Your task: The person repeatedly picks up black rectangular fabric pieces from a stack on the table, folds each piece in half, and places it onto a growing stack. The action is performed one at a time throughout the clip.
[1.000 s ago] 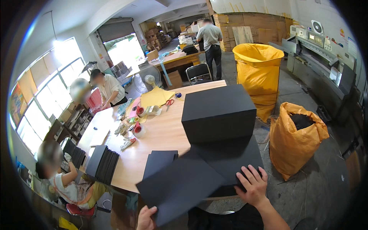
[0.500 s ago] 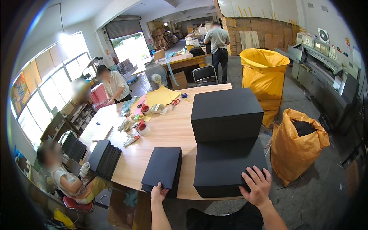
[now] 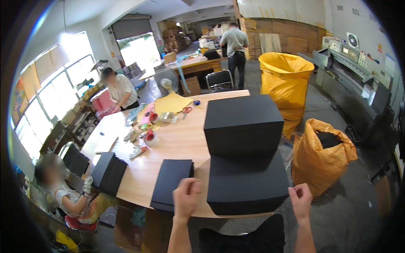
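Note:
My left hand (image 3: 187, 199) is raised above the table's near edge, between two dark stacks, its fingers curled in and slightly smeared by motion; nothing shows sticking out of it. My right hand (image 3: 301, 202) is beside the near right corner of a wide block of stacked black sheets (image 3: 247, 181), fingers bent in toward the thumb. Whether its fingertips touch that corner I cannot tell. A second black block (image 3: 244, 126) rests on the far part of the wide one. Left of my left hand lies a smaller pile of black sheets (image 3: 171, 181).
On the wooden table (image 3: 168, 145) lie red-handled scissors (image 3: 186, 110), tape dispensers (image 3: 150, 138) and yellow paper (image 3: 173, 102). A gloved person sits at the left by a black stack (image 3: 109, 173); two more people stand farther back. Orange sacks (image 3: 287, 84) stand to the right.
My left hand has let go of the smaller pile and moved up and right. My right hand has come off the wide block's top to its right corner, its fingers drawn together.

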A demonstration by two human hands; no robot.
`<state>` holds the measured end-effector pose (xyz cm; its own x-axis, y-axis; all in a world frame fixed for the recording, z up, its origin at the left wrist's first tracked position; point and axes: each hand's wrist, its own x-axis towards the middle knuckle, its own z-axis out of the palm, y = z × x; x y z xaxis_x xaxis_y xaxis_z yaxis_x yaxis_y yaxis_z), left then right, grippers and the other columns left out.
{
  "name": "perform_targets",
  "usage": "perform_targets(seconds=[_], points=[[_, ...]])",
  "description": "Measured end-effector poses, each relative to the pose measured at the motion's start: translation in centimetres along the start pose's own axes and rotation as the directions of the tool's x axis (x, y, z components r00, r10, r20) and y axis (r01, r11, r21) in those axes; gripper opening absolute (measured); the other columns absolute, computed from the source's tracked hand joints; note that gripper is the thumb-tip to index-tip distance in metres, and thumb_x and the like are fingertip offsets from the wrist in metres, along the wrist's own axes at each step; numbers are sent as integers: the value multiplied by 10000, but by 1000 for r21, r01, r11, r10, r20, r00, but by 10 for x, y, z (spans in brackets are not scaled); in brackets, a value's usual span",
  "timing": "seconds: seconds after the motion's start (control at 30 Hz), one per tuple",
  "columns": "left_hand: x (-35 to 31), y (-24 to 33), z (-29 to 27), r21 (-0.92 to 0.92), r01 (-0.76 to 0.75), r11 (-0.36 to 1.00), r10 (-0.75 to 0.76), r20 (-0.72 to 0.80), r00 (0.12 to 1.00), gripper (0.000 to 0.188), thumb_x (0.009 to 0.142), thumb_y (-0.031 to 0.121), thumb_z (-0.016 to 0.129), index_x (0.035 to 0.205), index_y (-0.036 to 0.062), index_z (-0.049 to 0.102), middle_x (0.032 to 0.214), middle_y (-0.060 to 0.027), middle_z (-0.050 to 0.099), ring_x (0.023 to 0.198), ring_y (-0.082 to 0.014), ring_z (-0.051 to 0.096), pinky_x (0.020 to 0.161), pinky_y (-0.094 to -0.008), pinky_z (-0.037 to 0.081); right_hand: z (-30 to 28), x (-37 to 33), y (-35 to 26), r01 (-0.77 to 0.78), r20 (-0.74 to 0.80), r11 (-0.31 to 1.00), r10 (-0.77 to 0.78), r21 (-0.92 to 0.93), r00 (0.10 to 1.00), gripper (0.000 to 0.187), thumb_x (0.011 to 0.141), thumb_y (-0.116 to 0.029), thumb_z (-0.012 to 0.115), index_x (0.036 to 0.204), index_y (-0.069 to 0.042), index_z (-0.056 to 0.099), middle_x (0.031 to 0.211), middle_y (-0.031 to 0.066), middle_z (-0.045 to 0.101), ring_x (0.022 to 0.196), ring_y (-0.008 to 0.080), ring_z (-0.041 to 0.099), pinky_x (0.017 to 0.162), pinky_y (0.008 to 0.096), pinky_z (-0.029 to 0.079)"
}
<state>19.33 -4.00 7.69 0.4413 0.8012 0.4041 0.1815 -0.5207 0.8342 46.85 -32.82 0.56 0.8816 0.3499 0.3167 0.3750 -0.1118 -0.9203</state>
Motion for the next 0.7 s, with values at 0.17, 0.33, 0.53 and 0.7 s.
perform_targets(seconds=[0.17,0.33,0.53,0.7], points=[[33,51,93,-89,-560,824,486,618,618,225,1016,162,788,1228,87,784,985,-107,781,906,-264,761,816,-379,624,-14,12,-27,70,244,935,18,-348,970,430,1012,-338,786,796,3,635,689,169,618,658,303,651,639,426,502],[36,25,120,-157,-390,907,401,602,690,136,1001,113,779,1120,57,812,982,-126,779,918,-278,757,822,-371,617,-19,30,-54,198,407,844,26,-498,913,495,1067,-417,720,798,-4,677,674,180,651,660,362,695,625,455,516],[37,21,121,-270,-414,869,494,490,718,155,945,39,816,1100,43,820,1090,-129,792,1022,-310,758,917,-383,615,40,35,-77,131,117,957,-103,-259,988,477,1057,-346,752,797,-6,541,661,154,598,579,282,627,587,439,488],[36,27,112,-319,-322,891,452,573,683,406,854,251,949,1188,69,807,1240,-125,767,1159,-318,741,1013,-409,601,42,41,-83,-222,200,952,180,213,963,434,1083,-226,694,728,-107,475,623,-11,513,574,75,552,517,265,418]])
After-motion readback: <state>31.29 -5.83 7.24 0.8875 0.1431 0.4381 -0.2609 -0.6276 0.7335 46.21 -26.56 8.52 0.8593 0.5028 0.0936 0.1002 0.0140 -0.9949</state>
